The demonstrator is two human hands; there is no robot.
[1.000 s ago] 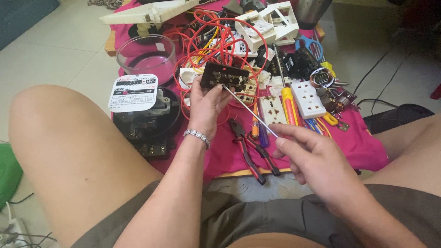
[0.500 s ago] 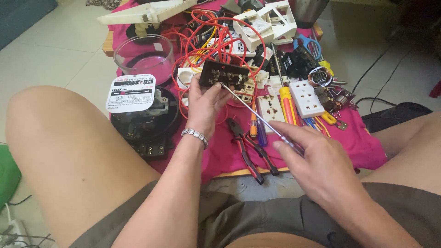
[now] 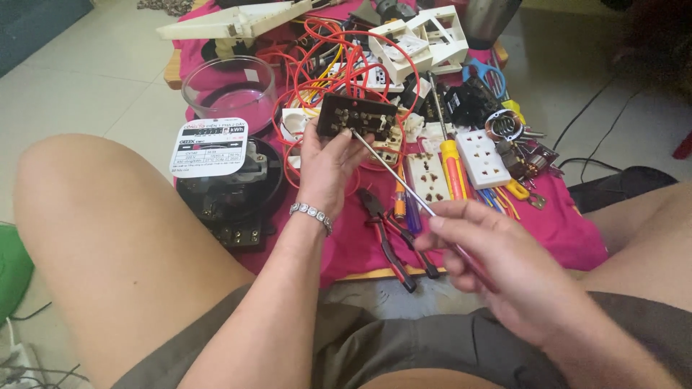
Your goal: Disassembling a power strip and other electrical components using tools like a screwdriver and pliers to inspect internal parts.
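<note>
Red wires crowding beyond sockets

Dark brown terminal block held upright; slim screwdriver tip touching it.

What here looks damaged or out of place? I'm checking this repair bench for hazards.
The electric meter sits opened, its clear dome cover set apart behind it. Red wires sprawl tangled over the socket parts. Nothing looks spilled.

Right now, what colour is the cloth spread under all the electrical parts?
The cloth is bright pink, clearest in the head view around the pliers.
</note>
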